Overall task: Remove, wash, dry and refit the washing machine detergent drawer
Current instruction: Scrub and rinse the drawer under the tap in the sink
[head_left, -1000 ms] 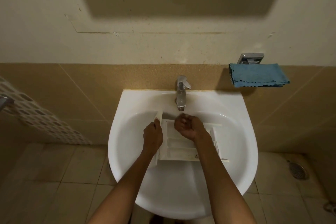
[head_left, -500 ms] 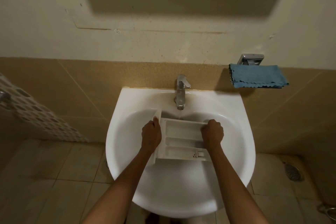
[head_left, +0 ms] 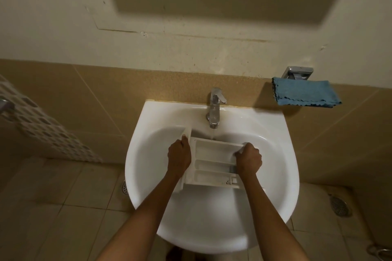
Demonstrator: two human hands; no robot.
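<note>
Item: our left hand (head_left: 179, 158), fingers curled round the front-panel end of the detergent drawer (head_left: 212, 167). Our right hand (head_left: 249, 160), clamped on its opposite end. Drawer held inside the sink (head_left: 212, 218), beneath the running tap (head_left: 214, 108). Risk, as we judge it: wet plastic slipping from our grip, or the stream splashing off the compartments onto the floor.

glossy white ceramic sink (head_left: 271, 207), shiny chrome tap (head_left: 214, 110), matt plastic drawer (head_left: 212, 165), blue cloth (head_left: 305, 93)
</note>
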